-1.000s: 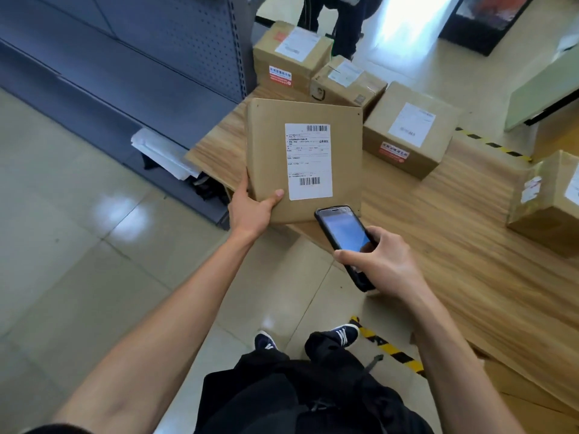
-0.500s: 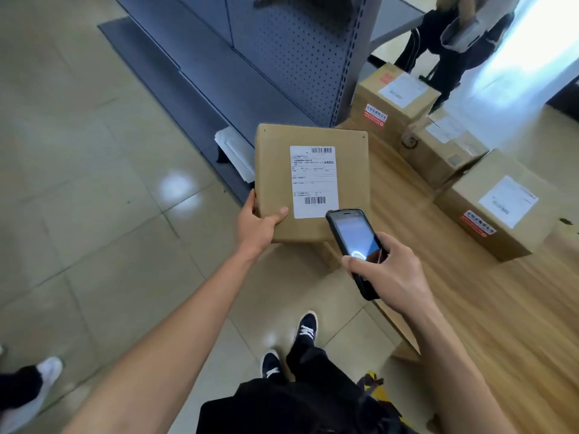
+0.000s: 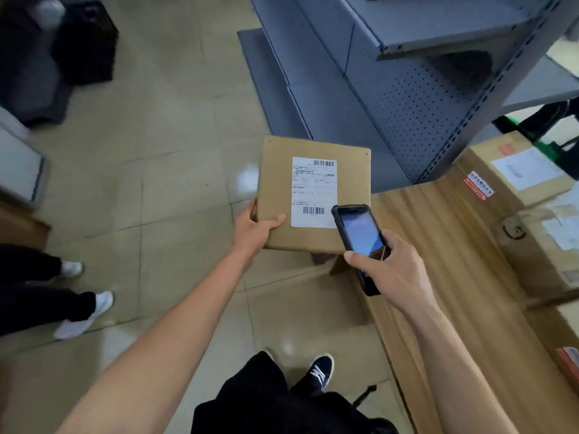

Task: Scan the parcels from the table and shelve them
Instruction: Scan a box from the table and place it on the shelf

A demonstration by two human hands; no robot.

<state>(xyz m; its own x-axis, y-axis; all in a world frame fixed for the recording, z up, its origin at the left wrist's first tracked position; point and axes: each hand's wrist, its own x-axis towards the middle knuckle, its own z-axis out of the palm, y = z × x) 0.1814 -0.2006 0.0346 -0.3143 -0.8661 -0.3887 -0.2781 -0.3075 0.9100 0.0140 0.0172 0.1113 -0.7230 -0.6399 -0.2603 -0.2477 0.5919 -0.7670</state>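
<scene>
Beige tiled floor fills most of the frame, with a wooden table [image 3: 445, 277] running down the right side. One flat cardboard parcel [image 3: 279, 183] sits mid-frame, held in the air over the floor just off the table's near corner, with one white shipping label [image 3: 313, 192] face up, two barcodes on it. Left hand [image 3: 253, 230] grips the parcel's lower-left corner, thumb on top, fingers underneath. Right hand [image 3: 391, 270] is wrapped around one black handheld scanner [image 3: 360, 242], thumb on the lit screen; the device's top end overlaps the label's lower-right corner in view, can't tell if it touches. Right edge of frame: at least three more cardboard boxes on the table, the upper one [image 3: 513, 170] with a white label and a red sticker, the middle one [image 3: 542, 245] blurred, the lower one [image 3: 564, 339] cut by the frame edge. Upper right: one grey metal shelving unit [image 3: 423, 98] with a perforated back panel. Bottom centre: wearer's dark trousers and dark sneaker [image 3: 319, 371]. Left edge: a second person's legs, two white shoes [image 3: 84, 314]. Upper left: dark blurred objects, unidentifiable.
</scene>
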